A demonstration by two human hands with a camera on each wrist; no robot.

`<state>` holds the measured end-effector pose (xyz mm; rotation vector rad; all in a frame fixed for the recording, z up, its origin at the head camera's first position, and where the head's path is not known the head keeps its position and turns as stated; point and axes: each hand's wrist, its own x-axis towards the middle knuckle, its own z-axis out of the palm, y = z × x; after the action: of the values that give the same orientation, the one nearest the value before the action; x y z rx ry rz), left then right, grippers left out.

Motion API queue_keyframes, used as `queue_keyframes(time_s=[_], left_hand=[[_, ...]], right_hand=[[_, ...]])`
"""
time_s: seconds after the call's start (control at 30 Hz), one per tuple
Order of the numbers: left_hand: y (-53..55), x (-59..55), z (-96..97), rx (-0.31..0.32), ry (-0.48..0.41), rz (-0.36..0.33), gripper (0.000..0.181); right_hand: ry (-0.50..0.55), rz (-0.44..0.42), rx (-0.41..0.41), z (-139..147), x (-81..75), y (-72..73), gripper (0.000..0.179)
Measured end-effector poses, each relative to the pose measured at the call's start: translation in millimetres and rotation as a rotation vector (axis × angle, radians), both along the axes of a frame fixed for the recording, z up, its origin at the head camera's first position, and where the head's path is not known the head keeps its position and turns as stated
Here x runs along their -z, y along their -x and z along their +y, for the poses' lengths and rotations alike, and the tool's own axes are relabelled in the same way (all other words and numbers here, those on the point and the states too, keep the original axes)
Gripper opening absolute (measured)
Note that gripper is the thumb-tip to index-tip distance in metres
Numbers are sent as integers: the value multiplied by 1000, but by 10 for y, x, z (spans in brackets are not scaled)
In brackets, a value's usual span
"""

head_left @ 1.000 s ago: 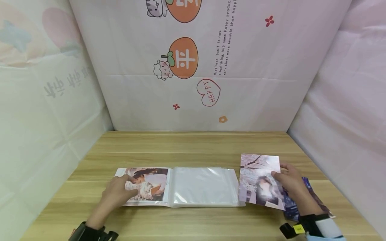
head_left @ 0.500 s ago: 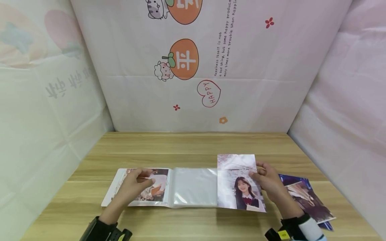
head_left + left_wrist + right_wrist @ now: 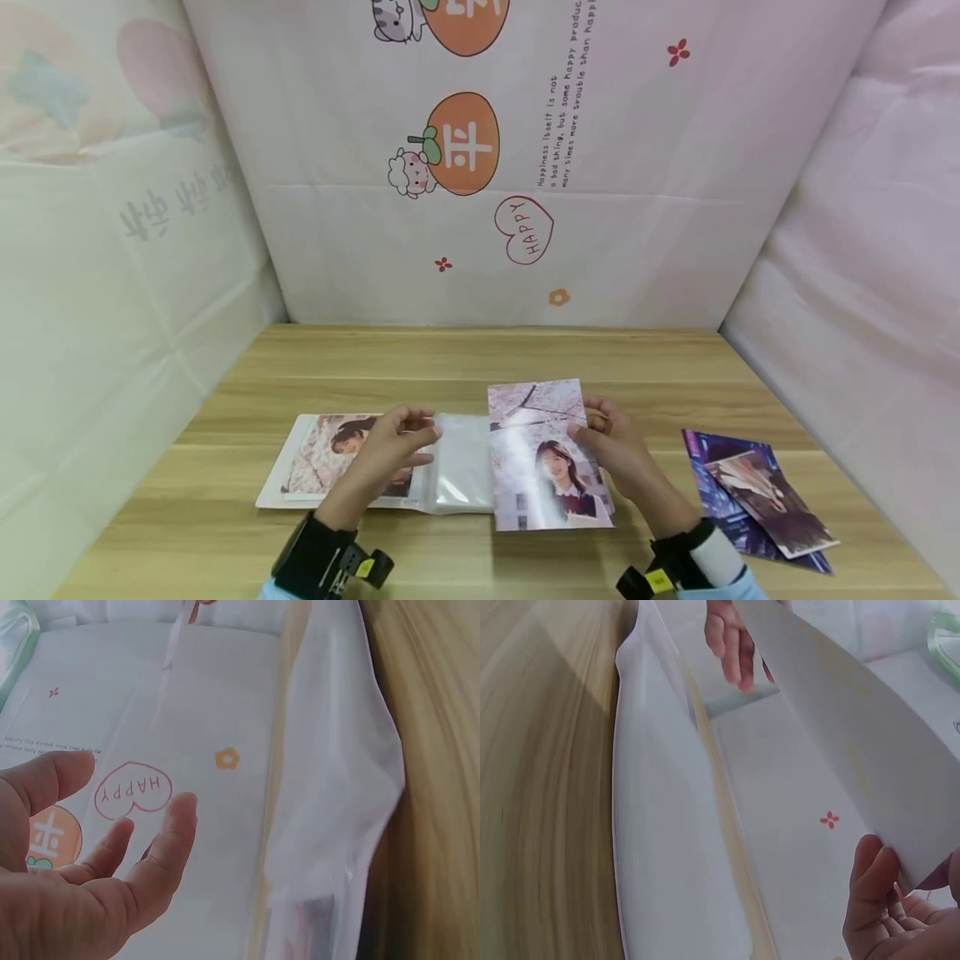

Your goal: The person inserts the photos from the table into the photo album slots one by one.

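My right hand (image 3: 618, 442) pinches the right edge of a photo print (image 3: 536, 467) showing a person among cherry blossoms. In the right wrist view the photo's pale back (image 3: 885, 742) shows, with thumb and fingers at its edge. The print is held up over the right page of an open photo album (image 3: 463, 467) with clear sleeves. On the album's left page lies a photo with a person and pink blossoms (image 3: 318, 458). Over that page hovers my left hand (image 3: 386, 458), its fingers spread and holding nothing; the left wrist view shows the same hand (image 3: 112, 877) in front of the backdrop.
To the right, a blue-purple picture (image 3: 723, 500) lies on the wooden table (image 3: 480, 358) with a smaller brownish photo (image 3: 776, 504) on top. A printed white cloth (image 3: 637, 208) stands behind the table, and pale cloth walls (image 3: 862, 292) rise at both sides.
My right hand has carried the blossom photo leftward from beside the album to over its right page. My left hand has lifted off the left page and moved right toward the album's middle.
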<state>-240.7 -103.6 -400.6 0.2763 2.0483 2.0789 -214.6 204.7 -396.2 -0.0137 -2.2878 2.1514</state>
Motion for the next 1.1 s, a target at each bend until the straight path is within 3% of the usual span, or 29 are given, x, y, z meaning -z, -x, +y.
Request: queue_keyframes(time_s=[0.2,0.47,0.6,0.67,0.73,1.1], left_hand=[[71,-4,151,44,-67,-34,49],[129,44,283,28,-30,-75,70],[159,72,324,-38,-15,-83,53],[169,79,343,-67,-16,-80,32],[170,80,356,-85,-20,-71,24],[154,119,335,-72,-48,-56,38]], right_hand=[[-12,-7,-20,-226,6,23,42],[56,-3,-78,-466,14,26,42],[54,1,-96,-535,19,38,40],[57,0,-99,-545,28,46,39],[58,0,-98,-547,41,54,38],[-4,-18,-76,-523,62,46,38]])
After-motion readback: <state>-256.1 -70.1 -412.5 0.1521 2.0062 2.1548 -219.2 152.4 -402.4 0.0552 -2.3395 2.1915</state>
